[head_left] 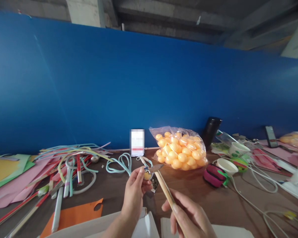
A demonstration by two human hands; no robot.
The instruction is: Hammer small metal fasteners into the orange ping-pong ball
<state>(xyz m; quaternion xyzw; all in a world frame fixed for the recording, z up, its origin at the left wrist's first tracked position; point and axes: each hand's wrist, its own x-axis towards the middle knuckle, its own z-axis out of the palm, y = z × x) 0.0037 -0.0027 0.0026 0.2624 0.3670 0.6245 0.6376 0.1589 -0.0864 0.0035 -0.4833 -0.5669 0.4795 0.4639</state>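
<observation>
Between the thumb and fingers of my left hand (136,188) is a small shiny round ball (147,173), silver and gold in colour. My right hand (188,215) grips a pale wooden stick (165,188), which slants up and left. Its upper end comes close to the ball; whether they touch I cannot tell. A pointed brownish piece (156,168) sticks out beside the ball, at the stick's tip; what it is stays unclear. Just behind my left fingers shows a small dark glossy piece (154,182), partly hidden.
Behind my hands lies a clear bag of orange balls (180,152), near a black bottle (212,132). Light blue cord (120,163) and a badge (137,142) are left of it. Coloured paper (74,215), strips and tubes cover the left; a magenta pouch (214,176), cups and cables the right.
</observation>
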